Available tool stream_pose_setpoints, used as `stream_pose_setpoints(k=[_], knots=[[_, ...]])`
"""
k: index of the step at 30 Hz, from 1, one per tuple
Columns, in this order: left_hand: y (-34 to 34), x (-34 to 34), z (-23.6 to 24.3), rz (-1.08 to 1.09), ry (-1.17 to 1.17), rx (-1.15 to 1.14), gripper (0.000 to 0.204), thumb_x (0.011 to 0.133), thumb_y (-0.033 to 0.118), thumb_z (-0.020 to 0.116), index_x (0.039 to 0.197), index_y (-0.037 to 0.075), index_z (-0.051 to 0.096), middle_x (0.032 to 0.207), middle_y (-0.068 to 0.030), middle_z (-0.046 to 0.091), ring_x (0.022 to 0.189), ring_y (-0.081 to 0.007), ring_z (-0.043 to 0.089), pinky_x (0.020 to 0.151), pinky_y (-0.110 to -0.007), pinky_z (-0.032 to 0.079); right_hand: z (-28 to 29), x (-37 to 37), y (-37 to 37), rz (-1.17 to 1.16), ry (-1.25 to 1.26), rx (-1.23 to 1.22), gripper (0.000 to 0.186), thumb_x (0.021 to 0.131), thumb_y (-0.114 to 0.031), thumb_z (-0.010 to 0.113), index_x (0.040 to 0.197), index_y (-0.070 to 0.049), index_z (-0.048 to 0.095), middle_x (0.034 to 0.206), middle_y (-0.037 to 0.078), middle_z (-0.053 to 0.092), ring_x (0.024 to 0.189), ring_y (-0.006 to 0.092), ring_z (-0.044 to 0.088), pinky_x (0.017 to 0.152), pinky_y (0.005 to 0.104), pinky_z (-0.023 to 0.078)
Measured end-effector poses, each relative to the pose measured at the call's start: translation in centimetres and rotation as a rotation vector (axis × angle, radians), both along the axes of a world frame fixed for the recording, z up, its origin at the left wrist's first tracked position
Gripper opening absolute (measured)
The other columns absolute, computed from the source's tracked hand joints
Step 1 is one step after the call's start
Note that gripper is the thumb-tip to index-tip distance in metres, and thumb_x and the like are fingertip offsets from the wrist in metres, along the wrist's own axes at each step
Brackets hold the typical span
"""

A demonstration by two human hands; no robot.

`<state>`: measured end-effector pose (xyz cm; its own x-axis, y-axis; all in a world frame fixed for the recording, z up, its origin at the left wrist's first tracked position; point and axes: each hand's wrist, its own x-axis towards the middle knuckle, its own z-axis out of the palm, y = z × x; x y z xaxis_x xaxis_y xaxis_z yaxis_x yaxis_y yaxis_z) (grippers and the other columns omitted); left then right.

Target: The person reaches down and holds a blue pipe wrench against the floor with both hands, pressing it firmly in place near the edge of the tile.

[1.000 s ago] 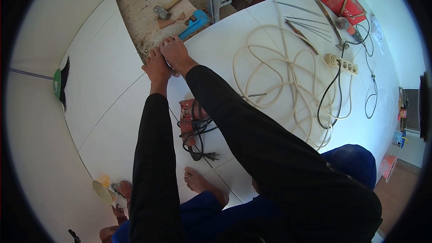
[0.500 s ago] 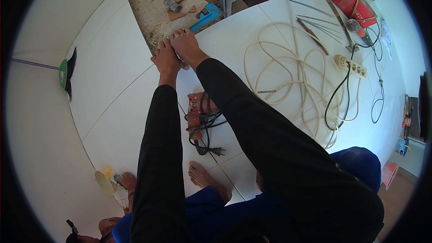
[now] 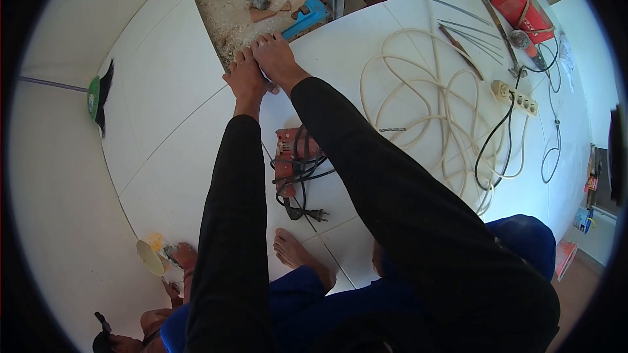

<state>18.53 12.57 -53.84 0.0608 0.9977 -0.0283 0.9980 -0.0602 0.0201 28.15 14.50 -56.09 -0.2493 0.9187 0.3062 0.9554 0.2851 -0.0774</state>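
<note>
Clearly, green broom head [image 3: 97, 98]: we saw it beside the wall, well apart from the hands.
Cream bowl [image 3: 150, 259]: we found it tilted, near a co-worker's hand [image 3: 186, 255].
White tiles [image 3: 190, 163]: we saw these below the two reaching arms, bordering the rough patch [image 3: 216, 13].
Left hand [image 3: 246, 81]: we saw it knuckles up at the tile edge, fingers close together; whether it gripped anything underneath, we could not tell.
Hammer [image 3: 260, 0]: we saw it lying on the rough patch, beyond the fingers.
Right hand [image 3: 275, 59]: we saw it just beside the left, knuckles up and fingers narrowly spaced; its underside was hidden from us too.
Edge work: we judged the step to be bearing down, or feeling, along that border; the next move called for even weight and fingertips clear of grit.
Red drill [image 3: 285, 163]: we saw it resting on the tiles, wrapped in its black cord.
Blue tool [image 3: 306, 18]: we saw it near the right fingers.
Power strip [image 3: 517, 99]: we saw it past the looped white cable [image 3: 409, 119].
</note>
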Motion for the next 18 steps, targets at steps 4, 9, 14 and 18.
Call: stream_pose_setpoints(k=[4,9,14,18], knots=[[-0.12,-0.14,-0.07,0.005,0.002,-0.004,0.105,0.040,0.027,0.101,0.130,0.015,0.048,0.131,-0.0019,0.057,0.125,-0.0295,0.058,0.092,-0.055,0.047,-0.05,-0.07,-0.05,0.005,-0.002,-0.024,0.023,0.090,-0.019,0.062,0.110,-0.009,0.066,0.112,0.007,0.069,0.115,0.0218,0.062,0.099,0.0392,0.041],[0.10,0.41,-0.02,-0.003,-0.018,0.004,0.105,0.041,0.026,0.101,0.131,0.016,0.048,0.133,-0.0019,0.055,0.127,-0.0303,0.057,0.092,-0.055,0.046,-0.43,0.28,0.39,-0.030,-0.043,0.010,0.026,0.089,-0.024,0.063,0.111,-0.013,0.069,0.110,0.003,0.071,0.113,0.0187,0.062,0.103,0.0403,0.038],[-0.04,-0.01,-0.33,0.000,-0.009,-0.012,0.105,0.042,0.027,0.100,0.131,0.016,0.047,0.132,-0.0017,0.055,0.125,-0.0306,0.058,0.091,-0.055,0.046,-0.19,0.08,-0.15,0.000,-0.023,-0.040,0.024,0.090,-0.019,0.062,0.112,-0.009,0.066,0.114,0.007,0.069,0.116,0.0218,0.062,0.100,0.0393,0.041],[0.08,-0.48,-0.64,-0.004,-0.014,0.032,0.104,0.042,0.028,0.100,0.131,0.016,0.047,0.130,-0.0013,0.056,0.124,-0.0298,0.058,0.091,-0.054,0.046,0.29,-0.17,-0.16,-0.001,-0.024,-0.035,0.025,0.090,-0.020,0.063,0.112,-0.010,0.067,0.114,0.007,0.069,0.115,0.0216,0.062,0.100,0.0392,0.041]])
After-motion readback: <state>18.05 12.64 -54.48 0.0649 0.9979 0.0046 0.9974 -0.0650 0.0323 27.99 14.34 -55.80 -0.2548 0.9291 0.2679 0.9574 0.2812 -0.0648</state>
